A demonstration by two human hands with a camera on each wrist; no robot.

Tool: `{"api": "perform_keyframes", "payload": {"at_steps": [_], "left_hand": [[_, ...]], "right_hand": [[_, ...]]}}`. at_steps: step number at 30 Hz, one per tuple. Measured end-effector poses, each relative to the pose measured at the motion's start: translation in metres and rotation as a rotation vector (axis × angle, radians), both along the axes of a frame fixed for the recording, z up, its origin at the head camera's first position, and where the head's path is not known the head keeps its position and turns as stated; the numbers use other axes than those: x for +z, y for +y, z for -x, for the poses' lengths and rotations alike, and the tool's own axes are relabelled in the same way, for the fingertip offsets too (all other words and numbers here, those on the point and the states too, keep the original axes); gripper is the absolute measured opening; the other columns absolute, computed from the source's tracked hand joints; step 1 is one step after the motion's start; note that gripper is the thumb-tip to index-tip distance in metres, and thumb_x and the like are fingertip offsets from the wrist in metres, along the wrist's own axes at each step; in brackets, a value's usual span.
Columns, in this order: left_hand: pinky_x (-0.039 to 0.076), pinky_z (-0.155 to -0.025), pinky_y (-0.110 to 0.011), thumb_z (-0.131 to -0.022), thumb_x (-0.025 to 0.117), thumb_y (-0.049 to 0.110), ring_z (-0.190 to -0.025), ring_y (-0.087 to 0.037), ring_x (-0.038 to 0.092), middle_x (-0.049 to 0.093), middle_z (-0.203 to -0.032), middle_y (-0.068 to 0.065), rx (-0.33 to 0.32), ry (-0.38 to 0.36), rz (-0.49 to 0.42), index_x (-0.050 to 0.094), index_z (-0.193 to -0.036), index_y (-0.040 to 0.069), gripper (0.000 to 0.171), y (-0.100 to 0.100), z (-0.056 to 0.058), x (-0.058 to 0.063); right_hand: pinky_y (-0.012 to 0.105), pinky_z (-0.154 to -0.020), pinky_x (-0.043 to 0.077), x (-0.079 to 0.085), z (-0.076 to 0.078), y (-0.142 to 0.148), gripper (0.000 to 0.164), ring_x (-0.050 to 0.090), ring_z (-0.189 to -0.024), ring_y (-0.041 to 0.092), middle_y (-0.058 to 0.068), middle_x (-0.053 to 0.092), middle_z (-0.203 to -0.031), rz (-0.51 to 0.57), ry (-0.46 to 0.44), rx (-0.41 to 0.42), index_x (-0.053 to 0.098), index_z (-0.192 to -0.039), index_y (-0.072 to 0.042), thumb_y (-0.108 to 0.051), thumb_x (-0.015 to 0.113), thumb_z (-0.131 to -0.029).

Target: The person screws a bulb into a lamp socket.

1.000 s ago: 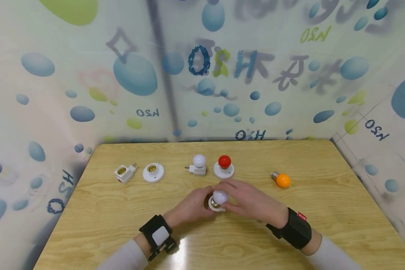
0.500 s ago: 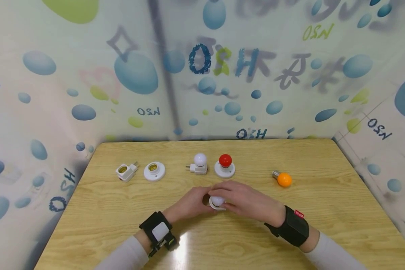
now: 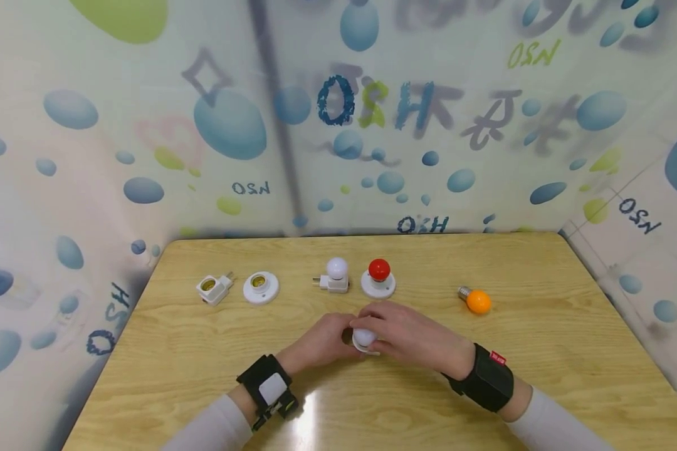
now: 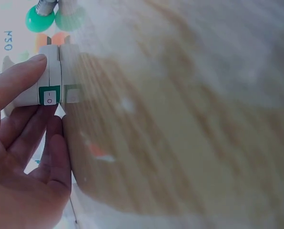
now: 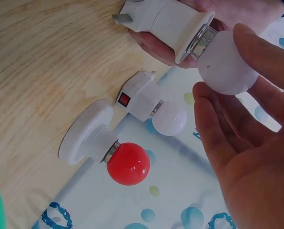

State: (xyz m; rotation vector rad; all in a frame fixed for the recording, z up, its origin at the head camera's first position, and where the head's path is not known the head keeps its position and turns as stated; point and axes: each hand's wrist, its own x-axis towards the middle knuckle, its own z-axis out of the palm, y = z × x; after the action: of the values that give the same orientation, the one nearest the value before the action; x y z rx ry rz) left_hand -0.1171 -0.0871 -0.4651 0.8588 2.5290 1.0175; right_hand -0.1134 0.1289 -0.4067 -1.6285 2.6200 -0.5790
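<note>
In the head view my left hand (image 3: 328, 340) and right hand (image 3: 412, 335) meet near the table's middle. The left one grips a white plug-in lamp socket (image 4: 44, 76) with a green-edged switch, thumb on its side in the left wrist view. Flat metal prongs stick out of its far end in the right wrist view. My right hand (image 5: 261, 129) pinches a white round bulb (image 5: 228, 64) between thumb and fingers. The bulb's metal base sits at the socket's mouth, with part of the base showing; how deep it goes is hidden.
Behind the hands stand a red bulb (image 3: 379, 270) in a round holder and a white bulb (image 3: 336, 269) in a plug socket. An orange bulb (image 3: 478, 302) lies right. Left are a bulbless plug socket (image 3: 214, 289) and round holder (image 3: 261, 287). A green bulb (image 4: 40, 20) shows too.
The white bulb has come down, upright, into the socket's mouth; its metal base, visible earlier from the head, is now hidden there. My right hand moved with it, while the left kept its hold.
</note>
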Motion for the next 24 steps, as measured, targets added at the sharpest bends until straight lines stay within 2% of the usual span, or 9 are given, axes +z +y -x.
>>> {"api": "perform_keyframes", "payload": {"at_steps": [4, 10, 14, 18, 24], "left_hand": [[0.047, -0.079, -0.022, -0.077, 0.08, 0.024, -0.087, -0.004, 0.055, 0.064, -0.1, 0.011, -0.008, 0.0, -0.012, 0.067, -0.113, 0.015, 0.039, 0.0016, -0.0003, 0.0019], [0.046, -0.074, -0.022, -0.076, 0.081, 0.024, -0.082, -0.005, 0.053, 0.063, -0.092, 0.012, 0.001, -0.012, -0.007, 0.068, -0.109, 0.016, 0.037, 0.0017, -0.0006, 0.0029], [0.046, -0.076, -0.021, -0.075, 0.081, 0.024, -0.083, -0.004, 0.054, 0.063, -0.093, 0.013, 0.006, -0.021, 0.003, 0.068, -0.108, 0.016, 0.036, 0.0009, -0.0008, 0.0031], [0.047, -0.076, -0.021, -0.077, 0.08, 0.025, -0.083, -0.004, 0.055, 0.063, -0.093, 0.013, 0.01, -0.018, 0.016, 0.068, -0.107, 0.016, 0.034, 0.0005, -0.0005, 0.0041], [0.047, -0.079, -0.022, -0.079, 0.078, 0.023, -0.087, -0.004, 0.056, 0.066, -0.098, 0.009, 0.006, 0.024, 0.031, 0.068, -0.112, 0.013, 0.036, 0.0016, -0.0009, 0.0049]], "right_hand": [[0.029, -0.095, 0.044, -0.0002, 0.0, 0.0024, 0.043, 0.052, -0.112, 0.013, -0.001, 0.059, -0.123, 0.004, 0.024, 0.023, 0.062, -0.127, -0.012, -0.018, 0.072, -0.085], [0.029, -0.098, 0.042, 0.0, -0.001, 0.0051, 0.048, 0.051, -0.119, 0.011, -0.003, 0.058, -0.13, 0.031, -0.026, 0.074, 0.062, -0.128, -0.013, -0.004, 0.073, -0.082], [0.028, -0.098, 0.043, -0.0004, -0.0017, 0.004, 0.048, 0.051, -0.118, 0.011, -0.003, 0.058, -0.13, 0.033, -0.017, 0.086, 0.062, -0.128, -0.013, -0.004, 0.073, -0.082], [0.025, -0.093, 0.045, -0.0023, -0.0017, 0.0002, 0.044, 0.052, -0.11, 0.01, -0.003, 0.059, -0.123, 0.026, 0.016, 0.067, 0.062, -0.124, -0.015, -0.014, 0.075, -0.082], [0.022, -0.076, 0.046, -0.0083, -0.0002, -0.0049, 0.046, 0.046, -0.091, 0.007, -0.005, 0.054, -0.105, 0.025, 0.105, -0.022, 0.062, -0.12, -0.015, -0.042, 0.07, -0.084]]}}
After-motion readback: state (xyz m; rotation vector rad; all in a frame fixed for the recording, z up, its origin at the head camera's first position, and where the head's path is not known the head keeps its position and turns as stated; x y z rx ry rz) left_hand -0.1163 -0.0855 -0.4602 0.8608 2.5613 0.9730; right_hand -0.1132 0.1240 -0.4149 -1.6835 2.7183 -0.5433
